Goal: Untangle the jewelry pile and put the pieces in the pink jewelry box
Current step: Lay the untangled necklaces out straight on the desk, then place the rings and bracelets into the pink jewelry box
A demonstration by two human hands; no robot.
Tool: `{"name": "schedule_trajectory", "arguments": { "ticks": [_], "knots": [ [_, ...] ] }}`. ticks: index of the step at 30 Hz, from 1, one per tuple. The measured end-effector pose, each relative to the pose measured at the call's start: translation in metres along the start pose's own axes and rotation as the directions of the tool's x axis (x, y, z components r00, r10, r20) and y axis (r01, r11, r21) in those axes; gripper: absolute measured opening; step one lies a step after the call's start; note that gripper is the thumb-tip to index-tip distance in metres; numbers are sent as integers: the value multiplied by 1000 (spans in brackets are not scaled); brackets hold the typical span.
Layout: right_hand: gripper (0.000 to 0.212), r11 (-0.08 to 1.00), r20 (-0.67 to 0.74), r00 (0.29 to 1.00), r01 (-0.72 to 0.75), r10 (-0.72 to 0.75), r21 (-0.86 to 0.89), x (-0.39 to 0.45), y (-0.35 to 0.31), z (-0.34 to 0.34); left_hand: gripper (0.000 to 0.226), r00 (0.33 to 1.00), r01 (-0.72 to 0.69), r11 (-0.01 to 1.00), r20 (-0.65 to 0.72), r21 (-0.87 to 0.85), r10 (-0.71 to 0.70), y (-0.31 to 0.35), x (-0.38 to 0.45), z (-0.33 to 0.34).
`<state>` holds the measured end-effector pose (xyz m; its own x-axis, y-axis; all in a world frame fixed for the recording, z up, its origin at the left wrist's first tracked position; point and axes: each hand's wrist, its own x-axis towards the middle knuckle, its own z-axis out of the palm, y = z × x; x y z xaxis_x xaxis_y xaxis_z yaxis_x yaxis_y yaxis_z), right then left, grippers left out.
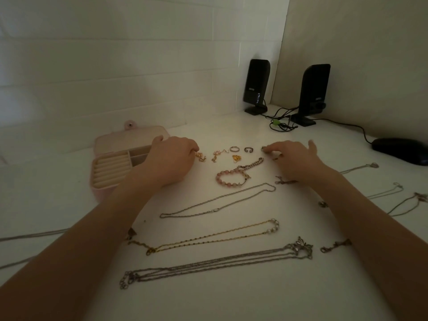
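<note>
Hands: my left hand (170, 158) pinches a gold earring (200, 156) just right of the pink jewelry box (120, 163); right hand (294, 159) fingertips pinch a small ring (264, 148).
Risk: I judge my forearms could drag the chains (217, 205) near the box back into tangles.

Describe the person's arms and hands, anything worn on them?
Both forearms are bare, with no sleeves in view. The left hand shows no ring, watch or bracelet. The right hand has bare wrist too; dim light makes a ring on its fingers impossible to confirm.

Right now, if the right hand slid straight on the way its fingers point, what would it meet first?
The right hand points left across the table; first in line is probably the dark open ring, then the silver ring.
</note>
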<state>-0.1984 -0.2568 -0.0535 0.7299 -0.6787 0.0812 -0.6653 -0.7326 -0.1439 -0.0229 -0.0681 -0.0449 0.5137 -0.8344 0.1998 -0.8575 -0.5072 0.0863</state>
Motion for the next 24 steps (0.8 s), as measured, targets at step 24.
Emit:
{"name": "schedule_trajectory", "arguments": {
  "ticks": [24],
  "knots": [
    [45,946,-164,965,240,-207,219,-14,-32,0,67,827,554,802,33,-222,-562,-94,-55,-25]
  ]
}}
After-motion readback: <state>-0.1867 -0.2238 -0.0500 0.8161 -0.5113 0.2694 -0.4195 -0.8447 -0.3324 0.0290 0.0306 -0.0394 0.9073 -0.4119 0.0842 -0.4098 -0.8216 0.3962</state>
